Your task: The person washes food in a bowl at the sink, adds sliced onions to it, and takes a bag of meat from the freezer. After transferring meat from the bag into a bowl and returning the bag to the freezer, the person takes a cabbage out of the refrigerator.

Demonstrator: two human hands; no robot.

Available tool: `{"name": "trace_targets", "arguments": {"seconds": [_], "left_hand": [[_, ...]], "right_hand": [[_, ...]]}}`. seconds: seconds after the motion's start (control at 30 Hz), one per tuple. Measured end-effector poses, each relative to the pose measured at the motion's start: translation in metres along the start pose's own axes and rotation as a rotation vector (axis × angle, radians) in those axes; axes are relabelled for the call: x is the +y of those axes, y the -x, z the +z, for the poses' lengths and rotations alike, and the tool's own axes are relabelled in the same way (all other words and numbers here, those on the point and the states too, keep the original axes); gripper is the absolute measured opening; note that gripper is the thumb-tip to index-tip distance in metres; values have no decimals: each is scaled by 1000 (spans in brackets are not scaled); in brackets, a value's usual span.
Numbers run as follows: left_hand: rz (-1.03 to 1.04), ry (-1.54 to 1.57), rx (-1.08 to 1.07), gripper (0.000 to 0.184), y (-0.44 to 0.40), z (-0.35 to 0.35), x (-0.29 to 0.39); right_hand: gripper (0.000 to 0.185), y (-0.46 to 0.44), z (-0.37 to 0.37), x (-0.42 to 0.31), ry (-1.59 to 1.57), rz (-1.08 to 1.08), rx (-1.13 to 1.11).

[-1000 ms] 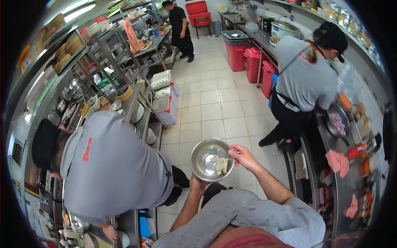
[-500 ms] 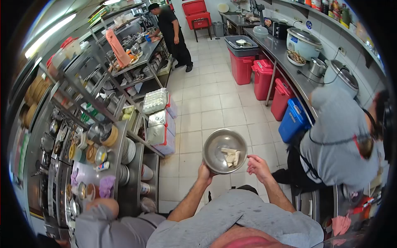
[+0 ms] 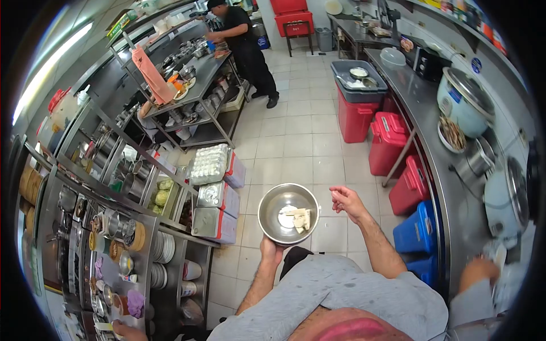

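A round stainless steel bowl (image 3: 271,211) is held up in front of my body, above the tiled floor. My left hand (image 3: 272,249) grips it from below at the near left side, its fingers partly hidden under the bowl. Inside, toward the right, lie several pale, stick-like pieces of food (image 3: 301,219); their exact kind is unclear. My right hand (image 3: 345,202) is raised just right of the bowl, apart from its rim, with fingers loosely extended and nothing in them.
Red bins (image 3: 408,184) and blue bins (image 3: 413,227) line the right under a steel counter (image 3: 424,108). Left stand stacked tins (image 3: 207,221) topped by egg trays (image 3: 209,163). A person in black (image 3: 244,45) works ahead; another person's hand (image 3: 480,270) shows at lower right.
The view has advanced along the aisle. My right hand has moved away from the bowl's rim. The person on the right has slipped back toward the lower right edge.
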State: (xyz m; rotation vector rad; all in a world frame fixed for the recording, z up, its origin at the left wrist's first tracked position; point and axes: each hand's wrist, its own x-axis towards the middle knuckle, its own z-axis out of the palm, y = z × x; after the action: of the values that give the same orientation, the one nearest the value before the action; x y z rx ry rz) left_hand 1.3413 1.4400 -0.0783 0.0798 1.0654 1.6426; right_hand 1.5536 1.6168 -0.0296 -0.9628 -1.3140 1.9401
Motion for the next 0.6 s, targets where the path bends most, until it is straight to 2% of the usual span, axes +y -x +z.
{"name": "trace_targets", "arguments": {"seconds": [0.17, 0.3, 0.43, 0.6], "left_hand": [[69, 4, 22, 51, -115, 36, 28], [57, -48, 24, 48, -242, 74, 47], [3, -53, -71, 45, -361, 164, 85], [-79, -157, -140, 39, -502, 288, 118]], "right_hand": [[33, -146, -54, -16, 21, 48, -28], [25, -245, -135, 16, -7, 222, 167], [20, -299, -216, 35, -57, 379, 447], [18, -370, -275, -2, -173, 377, 662]]}}
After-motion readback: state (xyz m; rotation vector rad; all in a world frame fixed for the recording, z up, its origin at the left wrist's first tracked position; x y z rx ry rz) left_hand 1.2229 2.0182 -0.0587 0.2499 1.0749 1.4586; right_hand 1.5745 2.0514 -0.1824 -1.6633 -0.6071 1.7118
